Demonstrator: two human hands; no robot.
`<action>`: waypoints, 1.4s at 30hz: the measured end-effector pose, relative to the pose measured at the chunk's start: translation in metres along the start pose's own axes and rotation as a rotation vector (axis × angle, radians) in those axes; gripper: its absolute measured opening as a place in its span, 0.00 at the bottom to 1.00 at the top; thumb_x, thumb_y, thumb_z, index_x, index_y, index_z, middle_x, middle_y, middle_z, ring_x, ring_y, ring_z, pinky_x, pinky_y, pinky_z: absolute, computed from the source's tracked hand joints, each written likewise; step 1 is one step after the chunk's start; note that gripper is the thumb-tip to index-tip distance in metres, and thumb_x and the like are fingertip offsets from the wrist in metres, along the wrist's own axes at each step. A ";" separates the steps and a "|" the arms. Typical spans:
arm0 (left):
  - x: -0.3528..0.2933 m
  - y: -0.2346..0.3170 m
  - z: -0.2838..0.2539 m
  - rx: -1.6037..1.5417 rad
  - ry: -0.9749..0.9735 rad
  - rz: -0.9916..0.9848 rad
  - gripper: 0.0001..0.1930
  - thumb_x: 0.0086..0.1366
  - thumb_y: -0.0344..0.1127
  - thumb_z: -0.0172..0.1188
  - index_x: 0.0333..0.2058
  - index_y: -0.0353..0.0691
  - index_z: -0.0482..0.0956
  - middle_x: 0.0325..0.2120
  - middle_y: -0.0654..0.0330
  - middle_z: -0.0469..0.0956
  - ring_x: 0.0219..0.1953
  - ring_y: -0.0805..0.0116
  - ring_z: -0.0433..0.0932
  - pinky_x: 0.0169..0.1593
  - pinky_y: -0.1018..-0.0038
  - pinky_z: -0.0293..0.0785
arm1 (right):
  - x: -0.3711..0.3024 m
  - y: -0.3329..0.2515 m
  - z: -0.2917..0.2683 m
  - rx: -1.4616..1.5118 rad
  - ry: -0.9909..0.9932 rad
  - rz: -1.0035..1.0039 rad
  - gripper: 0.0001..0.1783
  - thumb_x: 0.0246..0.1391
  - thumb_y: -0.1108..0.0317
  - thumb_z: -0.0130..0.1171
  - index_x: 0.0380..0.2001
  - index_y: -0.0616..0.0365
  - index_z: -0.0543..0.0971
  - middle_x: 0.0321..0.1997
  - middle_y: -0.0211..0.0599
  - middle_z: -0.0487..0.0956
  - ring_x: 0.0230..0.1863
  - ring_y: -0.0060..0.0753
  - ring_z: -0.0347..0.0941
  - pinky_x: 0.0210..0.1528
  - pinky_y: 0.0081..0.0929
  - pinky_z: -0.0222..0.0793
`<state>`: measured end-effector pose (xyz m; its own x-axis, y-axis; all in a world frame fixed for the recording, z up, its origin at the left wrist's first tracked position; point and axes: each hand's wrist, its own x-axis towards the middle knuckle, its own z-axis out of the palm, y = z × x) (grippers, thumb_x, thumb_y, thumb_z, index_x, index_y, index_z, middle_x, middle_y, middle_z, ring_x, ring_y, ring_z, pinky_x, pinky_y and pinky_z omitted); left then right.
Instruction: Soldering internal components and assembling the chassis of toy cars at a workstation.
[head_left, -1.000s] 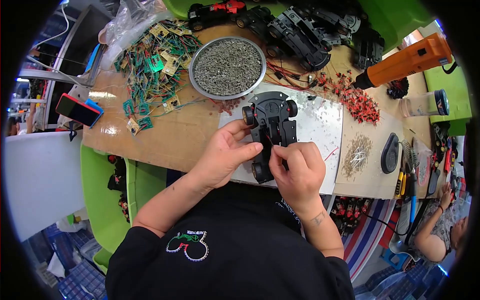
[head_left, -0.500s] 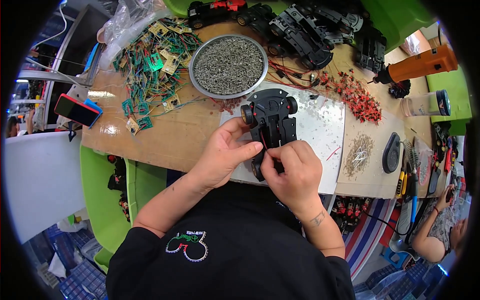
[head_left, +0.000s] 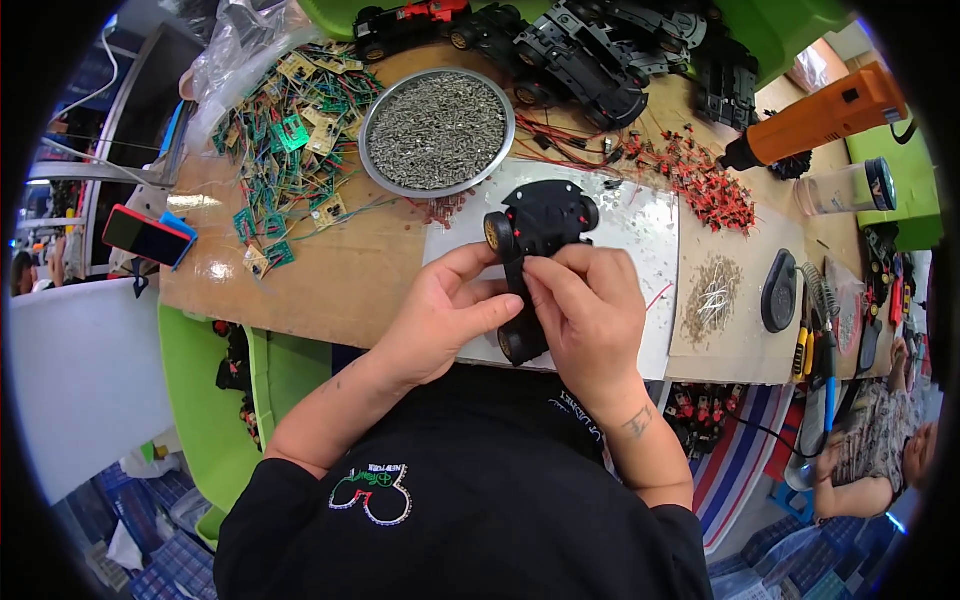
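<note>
A black toy car chassis (head_left: 541, 222) with gold-rimmed wheels is tilted above a white sheet (head_left: 470, 240) on the table. My left hand (head_left: 450, 318) grips its left side, fingers behind it and thumb in front near the wheels. My right hand (head_left: 597, 315) is closed in a pinch at the chassis's middle, thumb and forefinger tips together. What those fingertips hold, if anything, is hidden. The right hand covers the chassis's lower right part.
Beyond the chassis stands a round metal dish of screws (head_left: 437, 132). Wired circuit boards (head_left: 290, 150) heap at left, red-and-black wired parts (head_left: 705, 190) at right. An orange power screwdriver (head_left: 820, 120) juts in beside a clear jar (head_left: 845, 188). More car chassis (head_left: 585, 65) pile at the back.
My right hand has moved up along the chassis, which has rolled more onto its side. The red wire seen between my hands is now hidden. A co-worker's arm at right has lowered.
</note>
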<state>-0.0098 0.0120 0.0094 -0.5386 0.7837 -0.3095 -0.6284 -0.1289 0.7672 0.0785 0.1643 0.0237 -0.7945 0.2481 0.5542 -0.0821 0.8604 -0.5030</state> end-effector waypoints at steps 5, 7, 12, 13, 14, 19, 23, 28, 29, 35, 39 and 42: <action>0.000 0.008 0.003 0.257 -0.066 0.048 0.26 0.65 0.27 0.59 0.61 0.34 0.66 0.52 0.60 0.75 0.50 0.75 0.74 0.52 0.76 0.71 | 0.007 -0.011 -0.026 -0.033 -0.103 0.100 0.16 0.41 0.68 0.73 0.36 0.57 0.82 0.32 0.31 0.77 0.33 0.34 0.72 0.34 0.30 0.68; 0.002 0.009 0.006 0.401 -0.098 0.149 0.25 0.66 0.28 0.59 0.61 0.34 0.67 0.51 0.62 0.76 0.50 0.77 0.74 0.51 0.78 0.71 | 0.002 -0.014 -0.026 0.383 -0.180 0.536 0.16 0.45 0.69 0.72 0.38 0.61 0.81 0.30 0.34 0.78 0.29 0.29 0.74 0.32 0.26 0.72; 0.013 0.039 0.010 0.209 0.065 0.161 0.15 0.64 0.24 0.61 0.50 0.33 0.77 0.45 0.58 0.80 0.45 0.75 0.77 0.51 0.77 0.73 | -0.006 0.003 -0.041 0.677 -0.158 0.837 0.11 0.56 0.70 0.65 0.37 0.66 0.80 0.26 0.34 0.81 0.28 0.22 0.77 0.32 0.20 0.72; 0.014 0.046 0.010 0.205 0.082 0.223 0.13 0.63 0.21 0.61 0.46 0.32 0.78 0.45 0.54 0.80 0.45 0.70 0.79 0.53 0.74 0.75 | -0.008 0.008 -0.042 0.678 -0.159 0.839 0.11 0.56 0.70 0.65 0.37 0.66 0.80 0.26 0.34 0.81 0.28 0.22 0.77 0.32 0.20 0.72; 0.015 0.052 0.013 0.253 0.131 0.291 0.12 0.61 0.19 0.62 0.43 0.32 0.77 0.40 0.55 0.81 0.40 0.70 0.81 0.49 0.75 0.77 | -0.011 0.015 -0.041 0.589 -0.246 0.866 0.11 0.56 0.69 0.66 0.37 0.66 0.80 0.25 0.33 0.81 0.27 0.22 0.77 0.32 0.20 0.72; 0.021 0.049 0.028 0.368 0.063 0.279 0.18 0.61 0.20 0.62 0.50 0.33 0.70 0.33 0.59 0.79 0.38 0.72 0.80 0.47 0.78 0.77 | -0.013 0.021 -0.031 0.412 -0.120 0.525 0.11 0.50 0.74 0.68 0.38 0.61 0.83 0.31 0.33 0.79 0.30 0.24 0.75 0.33 0.20 0.71; 0.022 0.045 0.039 0.283 -0.091 0.253 0.17 0.62 0.22 0.62 0.49 0.32 0.70 0.35 0.59 0.80 0.37 0.75 0.79 0.43 0.80 0.76 | -0.001 0.022 -0.021 0.563 -0.148 0.379 0.10 0.51 0.77 0.66 0.39 0.60 0.82 0.37 0.37 0.79 0.36 0.29 0.77 0.38 0.23 0.73; 0.025 0.049 0.028 0.315 0.004 0.294 0.13 0.63 0.21 0.61 0.46 0.32 0.71 0.35 0.54 0.80 0.40 0.67 0.83 0.47 0.73 0.80 | 0.004 0.017 -0.021 0.669 -0.263 0.492 0.08 0.52 0.75 0.66 0.36 0.61 0.82 0.36 0.38 0.80 0.38 0.32 0.77 0.41 0.24 0.73; 0.026 0.050 0.030 0.303 0.012 0.294 0.13 0.63 0.20 0.61 0.46 0.32 0.71 0.36 0.54 0.80 0.40 0.67 0.83 0.47 0.73 0.80 | 0.003 0.019 -0.019 0.628 -0.327 0.389 0.08 0.52 0.75 0.66 0.36 0.62 0.82 0.36 0.38 0.81 0.38 0.32 0.77 0.41 0.24 0.73; 0.038 0.051 0.006 0.445 -0.121 0.028 0.10 0.69 0.33 0.57 0.41 0.31 0.75 0.31 0.56 0.81 0.33 0.71 0.83 0.36 0.78 0.79 | 0.005 0.016 -0.027 0.651 -0.116 0.570 0.06 0.51 0.80 0.64 0.35 0.63 0.83 0.36 0.37 0.81 0.39 0.30 0.77 0.42 0.23 0.72; 0.036 0.034 0.012 0.341 -0.258 -0.495 0.10 0.70 0.35 0.55 0.36 0.32 0.77 0.29 0.57 0.81 0.29 0.69 0.84 0.27 0.78 0.78 | 0.007 0.010 -0.030 0.586 -0.227 0.190 0.08 0.52 0.77 0.65 0.37 0.62 0.84 0.30 0.34 0.82 0.33 0.25 0.77 0.35 0.20 0.71; 0.033 0.028 0.019 0.785 -0.226 -0.155 0.06 0.64 0.31 0.58 0.33 0.35 0.78 0.28 0.55 0.80 0.28 0.59 0.83 0.27 0.69 0.77 | 0.002 0.010 -0.027 0.589 -0.212 0.527 0.10 0.53 0.76 0.62 0.40 0.63 0.84 0.29 0.40 0.80 0.27 0.28 0.75 0.33 0.24 0.71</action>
<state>-0.0342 0.0458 0.0319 -0.2998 0.8717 -0.3876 -0.0670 0.3861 0.9200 0.0923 0.1854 0.0373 -0.9092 0.4145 0.0400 0.0782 0.2643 -0.9613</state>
